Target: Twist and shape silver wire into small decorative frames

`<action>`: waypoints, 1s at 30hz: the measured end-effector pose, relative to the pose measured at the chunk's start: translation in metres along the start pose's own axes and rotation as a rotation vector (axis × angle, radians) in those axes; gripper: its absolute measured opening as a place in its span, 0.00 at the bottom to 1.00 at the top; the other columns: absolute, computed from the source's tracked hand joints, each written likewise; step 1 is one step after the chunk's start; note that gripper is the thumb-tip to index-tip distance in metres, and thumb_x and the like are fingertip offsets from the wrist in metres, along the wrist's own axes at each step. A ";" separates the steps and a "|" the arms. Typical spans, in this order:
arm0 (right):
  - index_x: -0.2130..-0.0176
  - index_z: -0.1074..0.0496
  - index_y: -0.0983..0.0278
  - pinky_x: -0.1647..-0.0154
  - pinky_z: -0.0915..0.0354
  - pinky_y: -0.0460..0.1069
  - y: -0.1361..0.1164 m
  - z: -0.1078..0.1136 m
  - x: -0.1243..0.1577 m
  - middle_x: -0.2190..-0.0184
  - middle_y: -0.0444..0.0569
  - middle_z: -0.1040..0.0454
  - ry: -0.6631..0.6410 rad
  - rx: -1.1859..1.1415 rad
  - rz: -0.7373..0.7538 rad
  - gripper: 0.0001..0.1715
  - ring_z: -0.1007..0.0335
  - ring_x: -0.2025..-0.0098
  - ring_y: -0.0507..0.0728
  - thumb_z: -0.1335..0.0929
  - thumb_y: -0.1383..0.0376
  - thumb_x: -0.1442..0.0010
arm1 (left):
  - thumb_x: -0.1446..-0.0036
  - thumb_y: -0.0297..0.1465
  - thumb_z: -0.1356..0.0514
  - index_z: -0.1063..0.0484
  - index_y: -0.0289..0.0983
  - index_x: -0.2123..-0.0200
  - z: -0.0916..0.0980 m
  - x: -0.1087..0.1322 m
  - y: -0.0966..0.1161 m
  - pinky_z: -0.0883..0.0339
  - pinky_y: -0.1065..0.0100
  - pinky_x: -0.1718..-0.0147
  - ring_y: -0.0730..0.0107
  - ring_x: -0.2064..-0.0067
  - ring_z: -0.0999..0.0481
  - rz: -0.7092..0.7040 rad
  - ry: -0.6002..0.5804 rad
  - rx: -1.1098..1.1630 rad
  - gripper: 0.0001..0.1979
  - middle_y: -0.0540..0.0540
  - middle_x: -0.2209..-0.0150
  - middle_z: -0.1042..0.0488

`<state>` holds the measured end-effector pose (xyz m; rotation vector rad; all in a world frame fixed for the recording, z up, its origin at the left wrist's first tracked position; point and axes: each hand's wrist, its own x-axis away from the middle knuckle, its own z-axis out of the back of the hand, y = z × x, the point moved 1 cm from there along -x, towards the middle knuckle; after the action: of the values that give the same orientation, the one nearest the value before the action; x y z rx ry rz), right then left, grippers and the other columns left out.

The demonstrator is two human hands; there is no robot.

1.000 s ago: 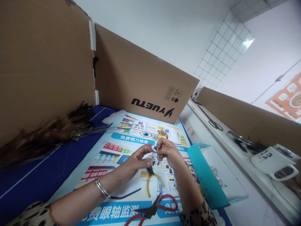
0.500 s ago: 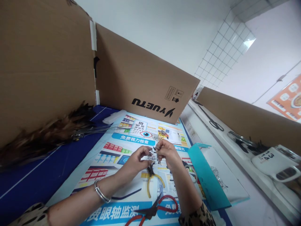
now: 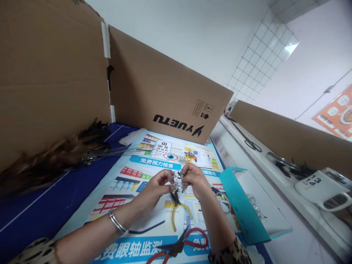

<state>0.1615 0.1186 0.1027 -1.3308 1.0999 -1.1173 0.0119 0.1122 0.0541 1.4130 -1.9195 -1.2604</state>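
Observation:
Between my fingertips is a small tangle of silvery wire with dark bits [image 3: 178,180]; its exact kind cannot be made out. My left hand [image 3: 161,184], with a silver bangle at the wrist, pinches its left side. From the right, my right hand [image 3: 195,179] grips the other side. Just below the wire piece lie yellow-handled pliers [image 3: 177,209], their dark jaws close under my fingers. Nearer to me rest red-handled cutters [image 3: 178,246], handles spread, on the printed poster sheet [image 3: 148,216].
Brown and black feathers with wire stems [image 3: 68,150] lie at left, beside cardboard walls [image 3: 165,88]. On the right stand a teal-edged box [image 3: 242,209] with wire pieces inside, a roll [image 3: 223,201], black scissors [image 3: 251,145] on a ledge and a white clock [image 3: 316,187].
Both hands stay pinched on the wire piece, whose angle between the fingers has shifted slightly. My left hand has moved a little to the left. The tools have not moved.

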 end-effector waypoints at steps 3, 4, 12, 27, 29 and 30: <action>0.74 0.37 0.65 0.87 0.45 0.40 0.001 -0.001 0.000 0.82 0.37 0.37 0.003 -0.003 0.000 0.10 0.46 0.86 0.44 0.36 0.74 0.62 | 0.59 0.21 0.39 0.34 0.37 0.73 0.000 0.000 0.000 0.40 0.70 0.66 0.71 0.65 0.34 0.003 0.001 0.017 0.09 0.51 0.68 0.34; 0.74 0.36 0.65 0.87 0.45 0.40 0.001 -0.001 0.000 0.82 0.37 0.36 0.006 -0.004 0.003 0.10 0.46 0.86 0.44 0.36 0.74 0.62 | 0.59 0.21 0.38 0.34 0.37 0.72 0.001 -0.001 -0.001 0.39 0.70 0.66 0.71 0.66 0.34 0.010 -0.003 0.025 0.09 0.51 0.69 0.34; 0.74 0.36 0.65 0.86 0.45 0.41 0.001 -0.003 0.001 0.81 0.38 0.36 0.015 -0.011 0.017 0.09 0.46 0.86 0.44 0.36 0.74 0.62 | 0.58 0.22 0.38 0.35 0.37 0.72 0.001 -0.001 0.000 0.39 0.69 0.64 0.69 0.63 0.33 0.000 -0.004 0.026 0.10 0.50 0.67 0.33; 0.74 0.36 0.64 0.85 0.44 0.41 0.007 0.001 0.000 0.81 0.38 0.36 -0.016 -0.016 0.050 0.10 0.45 0.85 0.45 0.36 0.74 0.62 | 0.57 0.23 0.35 0.37 0.36 0.74 -0.002 -0.001 0.004 0.41 0.73 0.70 0.76 0.71 0.35 0.043 0.025 0.073 0.11 0.55 0.76 0.37; 0.73 0.36 0.64 0.85 0.44 0.41 0.007 0.001 -0.001 0.81 0.38 0.37 -0.014 -0.021 0.056 0.10 0.45 0.85 0.45 0.36 0.74 0.62 | 0.57 0.22 0.36 0.36 0.37 0.73 -0.003 0.000 0.005 0.40 0.73 0.69 0.76 0.70 0.34 0.048 0.011 0.115 0.11 0.54 0.74 0.35; 0.73 0.36 0.64 0.85 0.44 0.41 0.007 0.001 -0.001 0.81 0.38 0.37 -0.010 -0.023 0.059 0.10 0.45 0.85 0.45 0.36 0.74 0.61 | 0.57 0.22 0.36 0.36 0.37 0.72 -0.003 0.000 0.005 0.40 0.73 0.68 0.76 0.69 0.33 0.052 0.007 0.140 0.11 0.54 0.72 0.33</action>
<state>0.1620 0.1191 0.0953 -1.3122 1.1401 -1.0571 0.0116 0.1112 0.0603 1.4228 -2.0610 -1.1154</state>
